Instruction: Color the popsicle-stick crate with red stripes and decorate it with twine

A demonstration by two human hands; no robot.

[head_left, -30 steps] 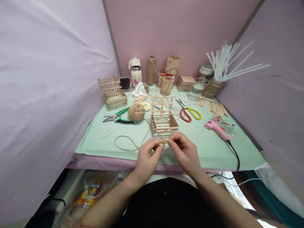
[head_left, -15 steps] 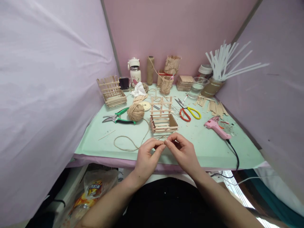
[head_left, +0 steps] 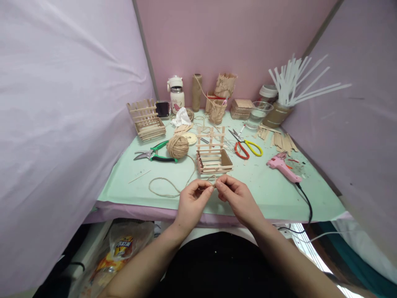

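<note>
My left hand [head_left: 194, 203] and my right hand [head_left: 237, 196] meet near the table's front edge, thumbs and fingers pinched on a thin jute twine [head_left: 214, 178]. A small loop of it rises between the fingertips. From the left hand the twine runs in a loose curve across the cloth to a twine ball [head_left: 178, 147]. Just beyond my hands stands a small craft-stick box [head_left: 214, 167] with a lattice back. The exact shape of the twine inside the fingers is hidden.
Pruning shears [head_left: 155, 155] lie open at the left, near another stick box [head_left: 150, 130]. Scissors [head_left: 245, 149], a corded pink glue gun [head_left: 283, 167] and loose craft sticks [head_left: 282, 140] lie at the right. A water cup [head_left: 257, 118] stands behind them.
My fingertips have shifted slightly, and a small twine loop now shows above them. My right hand has turned a little. The things on the table have stayed put.
</note>
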